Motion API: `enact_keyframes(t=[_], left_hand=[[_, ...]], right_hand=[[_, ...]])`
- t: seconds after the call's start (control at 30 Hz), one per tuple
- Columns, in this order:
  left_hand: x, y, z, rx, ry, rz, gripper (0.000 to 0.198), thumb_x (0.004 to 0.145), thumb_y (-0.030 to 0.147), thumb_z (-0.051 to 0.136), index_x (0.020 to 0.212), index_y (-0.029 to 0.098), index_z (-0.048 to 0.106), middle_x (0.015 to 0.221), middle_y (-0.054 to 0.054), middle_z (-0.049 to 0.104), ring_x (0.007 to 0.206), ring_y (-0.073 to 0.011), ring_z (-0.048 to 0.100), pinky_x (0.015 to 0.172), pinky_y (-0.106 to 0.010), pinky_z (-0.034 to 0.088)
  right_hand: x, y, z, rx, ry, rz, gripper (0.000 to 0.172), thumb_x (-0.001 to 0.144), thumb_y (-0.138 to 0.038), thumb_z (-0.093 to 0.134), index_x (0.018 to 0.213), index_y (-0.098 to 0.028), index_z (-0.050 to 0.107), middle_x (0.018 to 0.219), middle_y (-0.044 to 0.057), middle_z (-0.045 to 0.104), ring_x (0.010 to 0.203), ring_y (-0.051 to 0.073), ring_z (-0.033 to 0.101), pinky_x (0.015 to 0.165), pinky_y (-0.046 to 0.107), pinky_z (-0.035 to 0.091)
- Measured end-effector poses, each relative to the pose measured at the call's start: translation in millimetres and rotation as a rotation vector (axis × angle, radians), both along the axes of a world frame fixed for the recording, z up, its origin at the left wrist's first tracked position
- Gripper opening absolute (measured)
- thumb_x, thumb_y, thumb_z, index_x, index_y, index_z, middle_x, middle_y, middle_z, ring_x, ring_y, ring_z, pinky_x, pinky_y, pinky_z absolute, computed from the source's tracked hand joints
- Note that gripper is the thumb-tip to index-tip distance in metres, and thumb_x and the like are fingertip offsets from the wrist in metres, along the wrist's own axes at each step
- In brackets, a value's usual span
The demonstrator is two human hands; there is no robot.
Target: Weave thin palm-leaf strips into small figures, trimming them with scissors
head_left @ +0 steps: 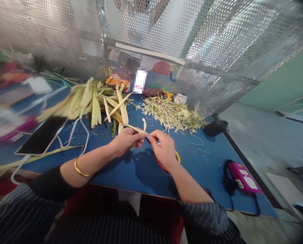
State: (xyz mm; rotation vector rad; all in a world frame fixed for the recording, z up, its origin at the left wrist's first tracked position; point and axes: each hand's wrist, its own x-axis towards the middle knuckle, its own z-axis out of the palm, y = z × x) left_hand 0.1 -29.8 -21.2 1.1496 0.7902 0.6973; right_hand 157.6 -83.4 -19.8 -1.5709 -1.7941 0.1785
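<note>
My left hand [127, 139] is closed round a pale yellow leaf strip [140, 130] held above the blue table [204, 159]. My right hand [163, 147] pinches the same strip from the right, fingertips nearly touching the left hand's. A gold bangle [80, 169] circles my left wrist. Under my right hand sits a partly hidden red and yellow round object [176, 157]. A pile of long pale green leaves [90, 100] lies behind my left hand, and a heap of cut leaf scraps [171, 115] lies behind my right.
A dark tablet [42, 135] with white cables lies at the left. A pink device with a black strap [242, 176] rests near the table's right edge. A perforated metal screen [192, 44] walls the back. An orange box [118, 83] stands by it.
</note>
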Motion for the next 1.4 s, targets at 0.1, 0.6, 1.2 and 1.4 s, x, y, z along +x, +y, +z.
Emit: enact_keyframes(t=[0.1,0.6,1.2,1.4], left_hand=[[0,1,1.0,-0.053,-0.02,-0.007,0.025,0.074,0.032,0.067,0.066,0.011,0.059,0.054,0.001,0.052,0.046,-0.0068,0.048,0.048,-0.022,0.043],[-11,7,12.9,-0.167,-0.144,-0.036,0.026,0.079,0.034,0.061,0.088,0.01,0.064,0.065,-0.002,0.058,0.049,-0.0076,0.052,0.05,-0.023,0.045],[1,-8,1.2,0.079,0.114,-0.179,0.027,0.072,0.039,0.063,0.07,0.012,0.064,0.047,0.005,0.041,0.042,-0.0068,0.036,0.043,-0.021,0.032],[1,-8,-0.6,0.112,0.1,-0.202,0.025,0.073,0.036,0.062,0.069,0.012,0.066,0.046,0.004,0.042,0.041,-0.0069,0.038,0.045,-0.021,0.033]], right_hand=[[3,-2,4.5,-0.01,0.011,0.005,0.021,0.086,-0.032,0.05,0.069,-0.02,0.053,0.066,0.0,0.056,0.064,0.013,0.048,0.063,0.025,0.035],[11,4,9.0,-0.267,0.606,0.078,0.03,0.083,-0.044,0.052,0.074,-0.018,0.065,0.066,0.0,0.06,0.063,0.013,0.052,0.063,0.025,0.039],[-5,10,-15.1,-0.211,0.964,0.037,0.02,0.07,-0.035,0.066,0.066,-0.017,0.06,0.055,-0.003,0.052,0.052,0.009,0.044,0.053,0.024,0.036],[0,13,-18.0,-0.18,0.823,0.006,0.024,0.073,-0.038,0.063,0.065,-0.017,0.058,0.054,-0.003,0.05,0.052,0.01,0.044,0.051,0.024,0.036]])
